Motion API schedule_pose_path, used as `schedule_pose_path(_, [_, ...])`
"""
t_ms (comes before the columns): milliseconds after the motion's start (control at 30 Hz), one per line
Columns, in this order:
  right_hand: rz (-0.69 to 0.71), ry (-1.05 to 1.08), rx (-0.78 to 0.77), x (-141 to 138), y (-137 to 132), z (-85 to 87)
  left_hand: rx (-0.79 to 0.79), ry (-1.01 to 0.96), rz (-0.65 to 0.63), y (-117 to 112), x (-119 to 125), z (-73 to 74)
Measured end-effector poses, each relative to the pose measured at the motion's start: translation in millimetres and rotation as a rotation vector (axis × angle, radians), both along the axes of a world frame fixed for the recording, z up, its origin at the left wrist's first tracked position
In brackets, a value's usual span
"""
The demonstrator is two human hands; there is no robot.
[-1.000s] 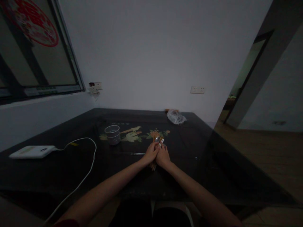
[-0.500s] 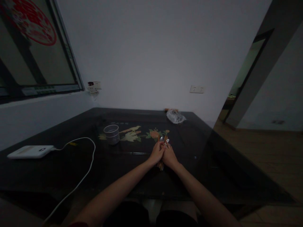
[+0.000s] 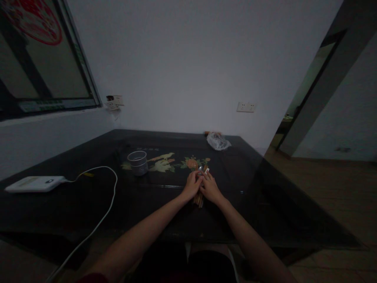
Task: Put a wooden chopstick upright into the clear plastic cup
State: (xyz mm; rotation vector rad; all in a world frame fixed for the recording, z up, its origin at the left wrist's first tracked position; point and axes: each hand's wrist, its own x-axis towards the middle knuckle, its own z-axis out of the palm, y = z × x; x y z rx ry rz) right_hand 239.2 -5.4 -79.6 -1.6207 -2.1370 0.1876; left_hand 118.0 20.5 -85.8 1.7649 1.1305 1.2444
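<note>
Two-Handed Grip on Slim Brown Wood-Look Sticks (image 3: pixel 198 201)

The fingers of the left hand (image 3: pixel 191 186) and right hand (image 3: pixel 211 190) are curled inward and closed around the bundle of sticks; the hands touch each other. The near ends of the sticks extend below the fingers, toward the body. The far ends project just past the fingertips, with a shiny silver metal spoon (image 3: pixel 200 168) between them. A small white piece (image 3: pixel 207 170), too small to identify, is beside the right fingertips. Under the hands is a glossy black table (image 3: pixel 253 173) with a flower-and-bird print (image 3: pixel 161 165). Left of the fingers stands a clear round plastic cup (image 3: pixel 138 167); farther left lies a white rectangular device (image 3: pixel 33 184) with a white cable (image 3: pixel 114 192). Beyond the fingers, to the right, lies a crumpled transparent plastic bag (image 3: pixel 218 142).
</note>
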Motion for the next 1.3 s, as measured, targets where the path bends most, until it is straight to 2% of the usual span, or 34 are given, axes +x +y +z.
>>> schedule_pose_path(433, [0.047, 0.274, 0.255, 9.3, 11.1, 1.4, -0.004, -0.006, 0.036, 2.5, -8.7, 7.6])
schedule_pose_path(767, [-0.048, 0.459, 0.244, 14.9, 7.1, 22.1, 0.153, -0.058, 0.015, -7.7, -10.7, 25.3])
schedule_pose_path(1033, [-0.056, 0.47, 0.207, 10.1, 4.9, 18.9, 0.098, -0.018, -0.027, -8.4, -8.7, 21.7])
schedule_pose_path(1100, [-0.041, 0.479, 0.215, 8.2, 3.3, 19.5, 0.107, -0.033, -0.029, -9.4, -10.8, 28.2])
schedule_pose_path(1167, [-0.025, 0.5, 0.226, 5.7, 1.1, 23.4, 0.15, -0.051, -0.033, -13.1, -15.4, 41.6])
schedule_pose_path(1300, [0.03, 0.54, 0.232, -4.5, -6.2, 40.7, 0.34, -0.018, 0.015, -28.9, -36.0, 83.8])
